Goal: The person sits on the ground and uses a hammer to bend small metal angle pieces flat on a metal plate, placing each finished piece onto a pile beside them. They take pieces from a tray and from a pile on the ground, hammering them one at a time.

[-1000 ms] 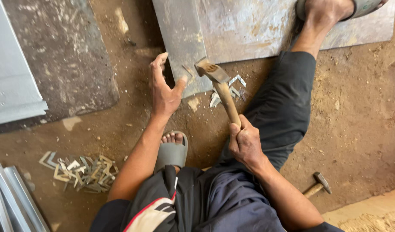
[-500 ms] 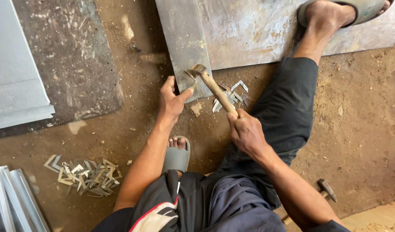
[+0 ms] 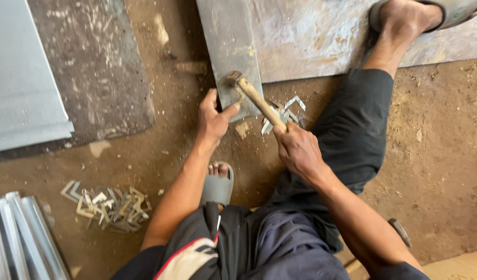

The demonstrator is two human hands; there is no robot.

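Dirt floor; hammer (image 3: 256, 101) now down on plate (image 3: 233, 57).

Grey steel sheet (image 3: 233, 46), tan wooden hammer handle (image 3: 261, 106), silver brackets (image 3: 111, 205), grey sandal (image 3: 216, 187), brown dirt floor (image 3: 435, 155).

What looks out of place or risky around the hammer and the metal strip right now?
The left hand has its thumb right beside the hammer head on the metal strip. Small bent metal pieces lie loose on the dirt by the right hand.
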